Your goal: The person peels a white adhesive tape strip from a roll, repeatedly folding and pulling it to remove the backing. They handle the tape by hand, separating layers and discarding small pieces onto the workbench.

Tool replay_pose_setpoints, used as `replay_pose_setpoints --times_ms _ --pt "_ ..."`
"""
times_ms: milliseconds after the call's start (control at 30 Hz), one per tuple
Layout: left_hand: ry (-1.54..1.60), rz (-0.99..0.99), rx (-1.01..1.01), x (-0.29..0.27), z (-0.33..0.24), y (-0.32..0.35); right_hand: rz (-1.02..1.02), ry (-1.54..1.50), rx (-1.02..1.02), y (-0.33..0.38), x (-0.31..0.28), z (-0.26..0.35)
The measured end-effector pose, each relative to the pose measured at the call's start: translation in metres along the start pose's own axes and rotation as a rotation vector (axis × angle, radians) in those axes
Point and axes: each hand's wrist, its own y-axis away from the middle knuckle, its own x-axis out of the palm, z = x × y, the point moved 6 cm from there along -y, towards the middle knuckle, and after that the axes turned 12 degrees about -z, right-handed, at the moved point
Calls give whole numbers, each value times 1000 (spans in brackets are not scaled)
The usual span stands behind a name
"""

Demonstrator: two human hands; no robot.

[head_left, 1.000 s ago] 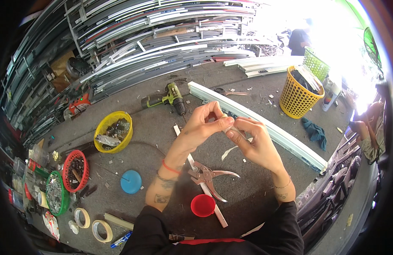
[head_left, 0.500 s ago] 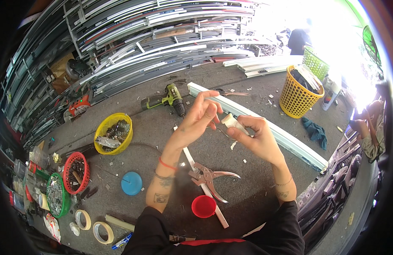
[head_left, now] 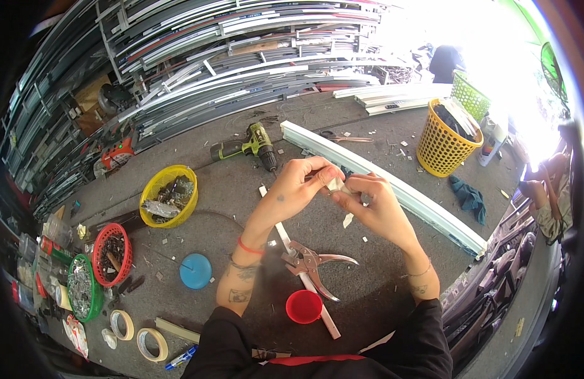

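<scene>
Between my two hands is a small cream-white piece (head_left: 337, 184), partly covered by my fingers, so its kind is unclear. My left hand (head_left: 297, 186) pinches its left end with thumb and fingertips. My right hand (head_left: 381, 208) is closed round the other end, fingers curled. A thin pale scrap (head_left: 348, 220) shows just below the hands. Under them on the work surface, a pair of hand cutters (head_left: 312, 264) lies across a narrow white strip (head_left: 330, 323). A red cup (head_left: 303, 307) stands beside the strip. Behind my hands lies a long white metal profile (head_left: 399, 196).
A green cordless drill (head_left: 257, 150) and scissors (head_left: 345, 138) lie farther back. Yellow (head_left: 194, 199), red (head_left: 126, 265) and green (head_left: 97, 300) baskets of small parts stand left, near a blue disc (head_left: 196, 271) and tape rolls (head_left: 152, 357). A tall yellow basket (head_left: 434, 148) stands right.
My left hand has come down and toward the right; its loosely spread fingers have closed on the cream-white piece. My right hand still holds it.
</scene>
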Motion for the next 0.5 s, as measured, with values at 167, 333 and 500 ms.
replay_pose_setpoints --times_ms 167,333,500 --pt "-44 -72 -12 1 9 -4 -8 104 2 -2 6 -7" --pt "20 -78 22 -1 6 -4 -103 52 -29 -2 1 -4" --pt "-75 -139 13 0 3 -1 -85 21 235 1 5 -25"
